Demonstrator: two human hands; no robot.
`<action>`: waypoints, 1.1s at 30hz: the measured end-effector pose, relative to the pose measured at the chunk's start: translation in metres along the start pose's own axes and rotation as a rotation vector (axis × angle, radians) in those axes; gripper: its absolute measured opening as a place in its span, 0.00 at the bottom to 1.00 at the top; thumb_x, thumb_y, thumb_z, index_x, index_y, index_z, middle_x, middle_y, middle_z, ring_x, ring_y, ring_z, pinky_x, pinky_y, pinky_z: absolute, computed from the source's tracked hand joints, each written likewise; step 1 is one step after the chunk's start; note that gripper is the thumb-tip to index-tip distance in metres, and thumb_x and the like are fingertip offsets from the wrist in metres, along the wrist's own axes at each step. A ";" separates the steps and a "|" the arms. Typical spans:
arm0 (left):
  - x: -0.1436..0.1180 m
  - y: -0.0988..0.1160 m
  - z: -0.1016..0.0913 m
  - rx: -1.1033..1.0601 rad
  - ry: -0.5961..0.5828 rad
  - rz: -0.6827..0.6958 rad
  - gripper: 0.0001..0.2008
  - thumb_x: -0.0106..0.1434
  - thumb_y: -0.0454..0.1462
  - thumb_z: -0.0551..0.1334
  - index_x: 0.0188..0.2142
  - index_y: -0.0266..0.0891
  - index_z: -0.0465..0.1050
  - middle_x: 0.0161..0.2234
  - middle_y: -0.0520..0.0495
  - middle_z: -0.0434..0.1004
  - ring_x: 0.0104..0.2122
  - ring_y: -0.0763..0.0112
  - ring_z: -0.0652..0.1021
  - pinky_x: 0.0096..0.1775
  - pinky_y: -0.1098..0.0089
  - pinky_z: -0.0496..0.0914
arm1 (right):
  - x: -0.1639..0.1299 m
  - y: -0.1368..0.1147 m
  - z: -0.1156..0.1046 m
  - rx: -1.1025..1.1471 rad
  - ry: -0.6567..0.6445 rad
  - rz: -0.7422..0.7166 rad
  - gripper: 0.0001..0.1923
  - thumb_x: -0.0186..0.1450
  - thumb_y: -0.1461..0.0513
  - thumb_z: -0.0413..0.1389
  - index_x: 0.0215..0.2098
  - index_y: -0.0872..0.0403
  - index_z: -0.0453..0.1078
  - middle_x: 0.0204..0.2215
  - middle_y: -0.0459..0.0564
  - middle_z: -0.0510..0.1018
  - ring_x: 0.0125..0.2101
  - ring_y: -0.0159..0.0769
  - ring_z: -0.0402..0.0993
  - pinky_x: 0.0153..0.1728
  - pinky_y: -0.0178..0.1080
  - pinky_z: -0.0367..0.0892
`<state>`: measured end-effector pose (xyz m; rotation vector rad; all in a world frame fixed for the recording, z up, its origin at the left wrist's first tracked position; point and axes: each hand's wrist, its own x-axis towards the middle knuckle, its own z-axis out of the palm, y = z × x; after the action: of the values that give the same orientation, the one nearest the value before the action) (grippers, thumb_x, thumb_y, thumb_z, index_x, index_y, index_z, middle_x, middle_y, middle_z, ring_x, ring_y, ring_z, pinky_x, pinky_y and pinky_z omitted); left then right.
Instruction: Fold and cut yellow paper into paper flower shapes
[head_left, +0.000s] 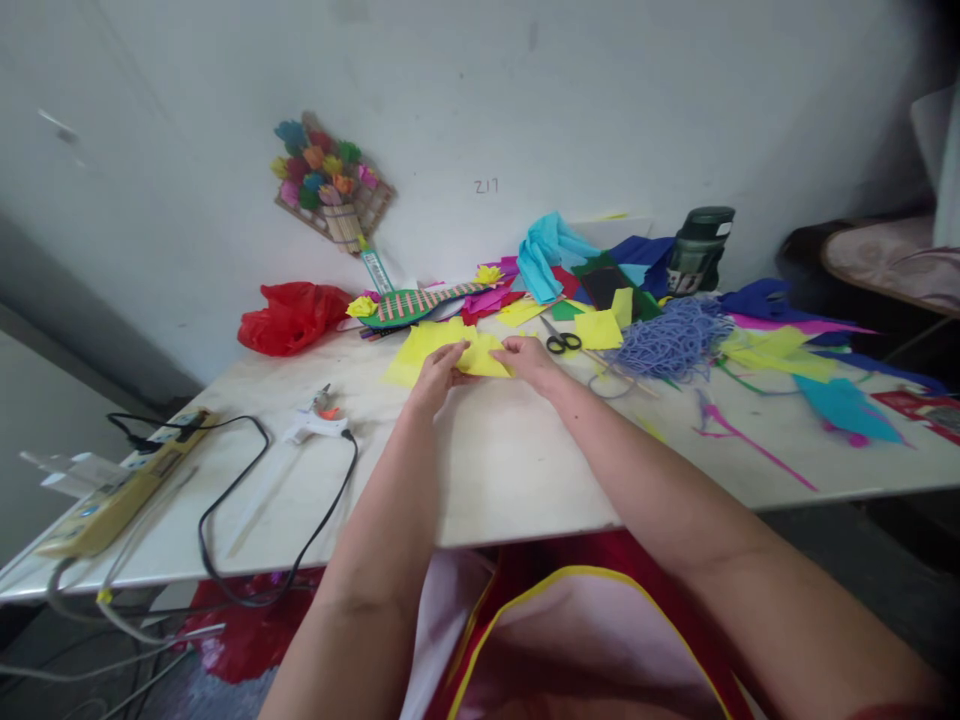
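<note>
Here both hands, left hand (437, 372) and right hand (529, 360), pinch the yellow paper (480, 355) flat against the table (510, 470), steadying its fold; scissors (562, 341) lie just right.

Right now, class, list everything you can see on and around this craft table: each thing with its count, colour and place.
yellow paper: one piece, yellow, table centre, pinched by both hands
scissors: one, black handles, right of the hands
yarn: one heap, lilac, right of the scissors
glue gun: one, white, left of the hands
power strip: one, yellowish, table's left end
bag: one, red, back left
paper flowers: one bunch, mixed colours, on the wall
flask: one, dark green, back right
left hand: on the paper
right hand: on the paper
</note>
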<state>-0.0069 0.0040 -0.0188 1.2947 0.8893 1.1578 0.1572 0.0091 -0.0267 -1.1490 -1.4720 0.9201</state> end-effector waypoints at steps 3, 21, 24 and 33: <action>0.001 -0.002 -0.002 -0.003 -0.015 -0.099 0.23 0.48 0.49 0.61 0.35 0.31 0.66 0.25 0.42 0.73 0.24 0.68 0.75 0.28 0.68 0.70 | 0.000 -0.003 -0.001 -0.017 0.034 -0.018 0.10 0.49 0.58 0.53 0.18 0.56 0.58 0.14 0.39 0.56 0.18 0.24 0.52 0.18 0.30 0.49; 0.003 -0.002 -0.001 0.006 0.001 -0.121 0.26 0.48 0.53 0.58 0.32 0.30 0.68 0.23 0.42 0.74 0.22 0.68 0.75 0.25 0.70 0.69 | 0.005 0.007 0.001 -0.018 0.004 -0.045 0.11 0.49 0.57 0.53 0.19 0.55 0.60 0.14 0.39 0.59 0.18 0.25 0.55 0.19 0.30 0.51; 0.002 -0.001 -0.002 -0.011 0.008 -0.096 0.26 0.47 0.54 0.58 0.33 0.32 0.69 0.26 0.44 0.73 0.24 0.69 0.75 0.25 0.71 0.69 | 0.004 0.008 0.002 -0.040 -0.040 -0.042 0.12 0.49 0.56 0.54 0.18 0.55 0.59 0.14 0.39 0.59 0.18 0.26 0.55 0.18 0.30 0.51; -0.005 -0.004 0.002 0.089 -0.173 -0.078 0.21 0.39 0.44 0.67 0.31 0.33 0.72 0.23 0.49 0.72 0.26 0.70 0.73 0.27 0.70 0.68 | -0.001 0.004 0.003 -0.044 -0.134 -0.057 0.09 0.48 0.58 0.56 0.19 0.57 0.63 0.15 0.40 0.62 0.20 0.26 0.59 0.20 0.29 0.55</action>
<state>-0.0055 -0.0014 -0.0232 1.3975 0.8636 0.9389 0.1553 0.0091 -0.0315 -1.0893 -1.6324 0.9451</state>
